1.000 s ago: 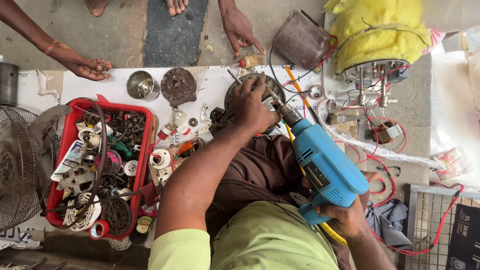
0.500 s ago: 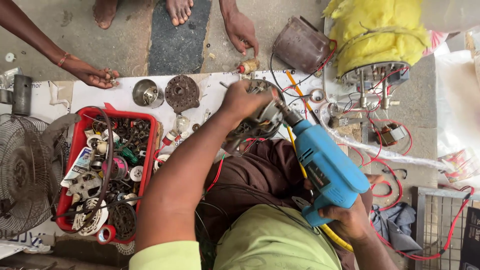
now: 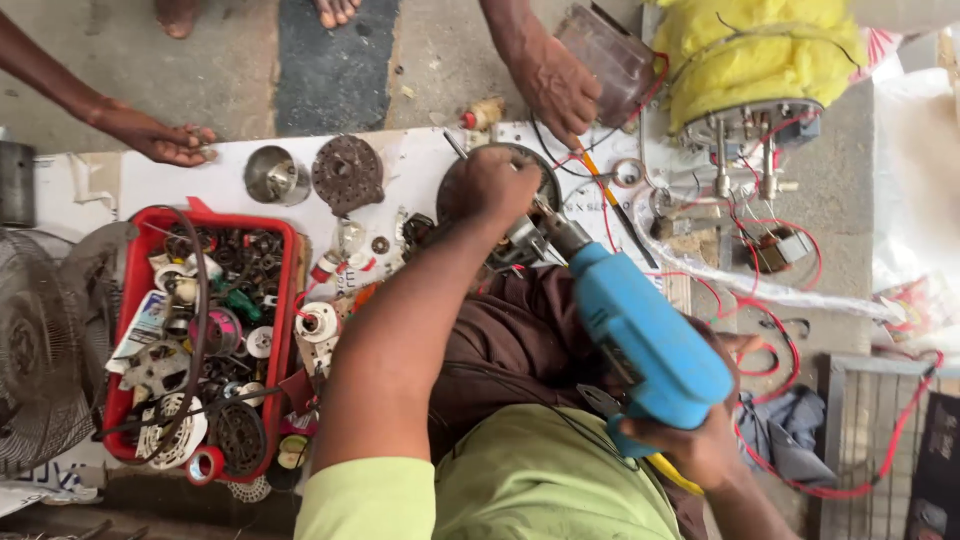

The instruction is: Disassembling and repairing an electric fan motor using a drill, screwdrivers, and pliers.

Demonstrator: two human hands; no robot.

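The right hand (image 3: pixel 700 450) gripped a blue electric drill (image 3: pixel 645 335), its bit aimed at a round metal part (image 3: pixel 545 185) which the left hand (image 3: pixel 500 185) pressed closed against the white board (image 3: pixel 410 175). A red tray (image 3: pixel 285 300) of parts sat left; another person's hand (image 3: pixel 555 85) reached in just beyond.

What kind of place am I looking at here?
Probably an informal repair stall for fans or small motors, set up on the ground. A red tray brims with spare parts, a fan guard lies beside it, and the right hand holds a blue drill.
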